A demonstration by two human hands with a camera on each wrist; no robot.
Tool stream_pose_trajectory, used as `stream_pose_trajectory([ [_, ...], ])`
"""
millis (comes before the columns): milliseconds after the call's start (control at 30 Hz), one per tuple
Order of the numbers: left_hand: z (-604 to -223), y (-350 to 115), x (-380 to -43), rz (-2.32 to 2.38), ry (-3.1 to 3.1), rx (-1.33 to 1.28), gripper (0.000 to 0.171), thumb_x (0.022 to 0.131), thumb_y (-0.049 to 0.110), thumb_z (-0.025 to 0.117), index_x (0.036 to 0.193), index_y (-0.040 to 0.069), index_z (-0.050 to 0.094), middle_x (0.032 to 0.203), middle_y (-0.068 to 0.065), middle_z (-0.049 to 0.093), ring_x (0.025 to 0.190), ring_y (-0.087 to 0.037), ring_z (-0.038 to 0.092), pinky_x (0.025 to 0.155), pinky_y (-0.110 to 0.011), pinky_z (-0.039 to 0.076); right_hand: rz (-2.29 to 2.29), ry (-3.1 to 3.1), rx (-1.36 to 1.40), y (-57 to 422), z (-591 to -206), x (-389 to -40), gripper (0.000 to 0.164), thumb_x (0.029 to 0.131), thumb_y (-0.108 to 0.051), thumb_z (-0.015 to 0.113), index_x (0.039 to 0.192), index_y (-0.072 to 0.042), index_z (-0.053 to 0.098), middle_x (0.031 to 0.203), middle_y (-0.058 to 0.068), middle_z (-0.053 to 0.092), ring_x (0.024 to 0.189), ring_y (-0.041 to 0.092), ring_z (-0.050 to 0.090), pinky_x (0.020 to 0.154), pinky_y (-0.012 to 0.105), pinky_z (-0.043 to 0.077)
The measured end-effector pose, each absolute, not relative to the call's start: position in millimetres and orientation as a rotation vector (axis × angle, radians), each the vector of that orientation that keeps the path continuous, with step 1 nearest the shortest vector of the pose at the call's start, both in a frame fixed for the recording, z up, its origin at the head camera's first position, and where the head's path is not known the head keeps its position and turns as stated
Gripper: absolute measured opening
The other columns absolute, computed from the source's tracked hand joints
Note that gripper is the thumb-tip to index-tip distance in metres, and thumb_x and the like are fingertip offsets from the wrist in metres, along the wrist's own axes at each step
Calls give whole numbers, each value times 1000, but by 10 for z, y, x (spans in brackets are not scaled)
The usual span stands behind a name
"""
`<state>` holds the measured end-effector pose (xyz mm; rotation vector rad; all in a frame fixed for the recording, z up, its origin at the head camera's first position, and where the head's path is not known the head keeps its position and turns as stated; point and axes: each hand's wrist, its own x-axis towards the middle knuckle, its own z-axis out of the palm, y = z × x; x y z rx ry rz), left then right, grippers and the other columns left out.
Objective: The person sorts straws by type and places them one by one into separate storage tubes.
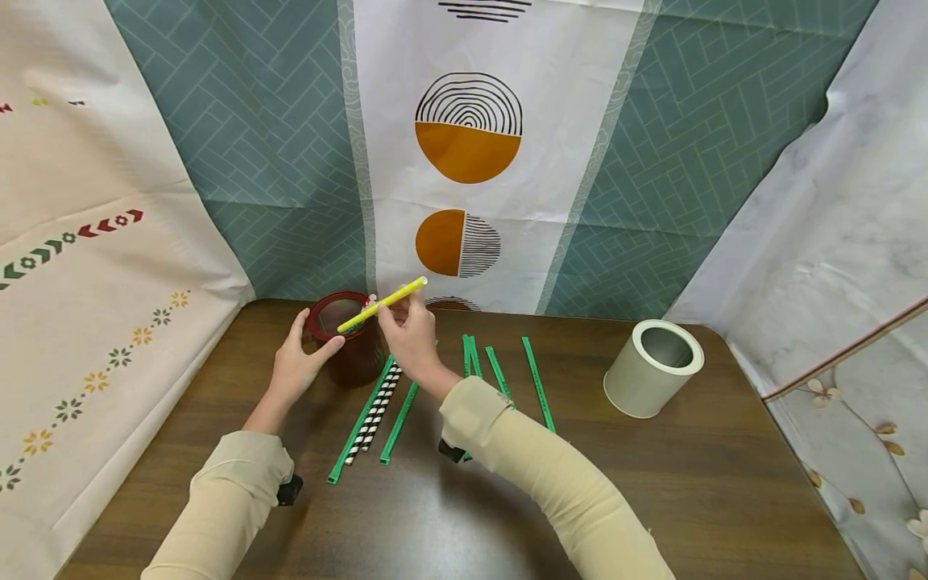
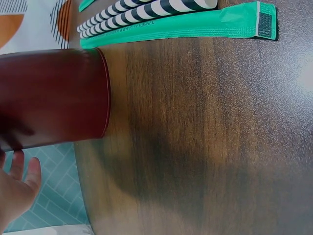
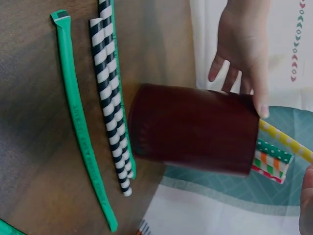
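Observation:
A yellow paper straw with white dots (image 1: 362, 315) slants over the mouth of a dark red cylindrical container (image 1: 355, 362). My right hand (image 1: 415, 342) pinches this straw between thumb and fingers, toward its upper end. Against the container's left side and rim rests my left hand (image 1: 292, 369), its fingers loosely extended and its thumb at the rim. Other patterned straws stick out of the container in the right wrist view, among them a green dotted straw (image 3: 274, 150). The container stands upright at the back left of the table.
Beside the container lie black-and-white striped straws (image 1: 373, 420) and a green wrapped straw (image 1: 397, 427). More green wrapped straws (image 1: 536, 379) lie right of my right hand. A cream canister (image 1: 638, 379) with a white rim stands at the right. Patterned cloth hangs behind the wooden table (image 1: 406, 532).

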<state>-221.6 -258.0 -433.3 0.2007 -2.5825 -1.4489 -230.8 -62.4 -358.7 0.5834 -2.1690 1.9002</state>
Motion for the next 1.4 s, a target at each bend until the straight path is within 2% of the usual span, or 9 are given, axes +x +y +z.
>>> stream_pose_trajectory([
  [267, -4343, -2588, -2216, -1443, -2578, 208, 86, 79, 47, 58, 143, 18, 9, 130, -21, 42, 119, -33, 39, 95, -54, 31, 1860, -2224, 532, -699, -3855, -2437, 23, 87, -12, 53, 107, -5, 45, 99, 11, 64, 86, 18, 63, 72, 18, 49],
  [633, -4359, -2617, -2233, -1415, -2582, 205, 85, 80, 47, 58, 143, 18, 9, 132, -20, 41, 119, -34, 39, 94, -54, 32, 1912, -2287, 485, -811, -3881, -2507, 21, 86, -14, 55, 103, -5, 46, 100, 10, 66, 87, 16, 64, 71, 20, 50],
  [800, -4351, -2614, -2233, -1419, -2589, 210, 86, 80, 48, 58, 143, 19, 8, 131, -20, 41, 119, -34, 39, 94, -55, 31, 1979, -2303, 464, -836, -3892, -2576, 22, 86, -15, 55, 104, -4, 46, 97, 11, 66, 83, 17, 65, 71, 22, 50],
  [1033, -4345, -2606, -2236, -1423, -2590, 217, 86, 80, 48, 58, 143, 19, 8, 132, -20, 41, 119, -34, 38, 94, -54, 31, 2044, -2327, 395, -835, -3888, -2684, 19, 86, -14, 55, 102, -6, 50, 88, 15, 67, 73, 24, 65, 57, 21, 49],
  [1167, -4354, -2601, -2246, -1420, -2589, 214, 86, 79, 48, 58, 143, 18, 9, 131, -21, 41, 119, -34, 39, 94, -54, 31, 2156, -2328, 344, -812, -3888, -2733, 18, 86, -13, 54, 102, -5, 51, 89, 18, 66, 78, 32, 64, 61, 28, 52],
  [1300, -4366, -2600, -2253, -1420, -2584, 213, 86, 79, 48, 58, 143, 18, 10, 130, -21, 43, 118, -33, 40, 94, -53, 31, 2211, -2325, 314, -785, -3915, -2775, 17, 86, -13, 54, 100, -3, 52, 90, 20, 66, 82, 34, 64, 66, 36, 53],
  [1400, -4377, -2602, -2257, -1420, -2582, 211, 86, 79, 48, 58, 143, 19, 10, 129, -20, 44, 118, -33, 40, 94, -53, 32, 2212, -2341, 316, -772, -3941, -2797, 17, 86, -14, 54, 99, -3, 53, 90, 20, 66, 82, 33, 64, 65, 34, 53],
])
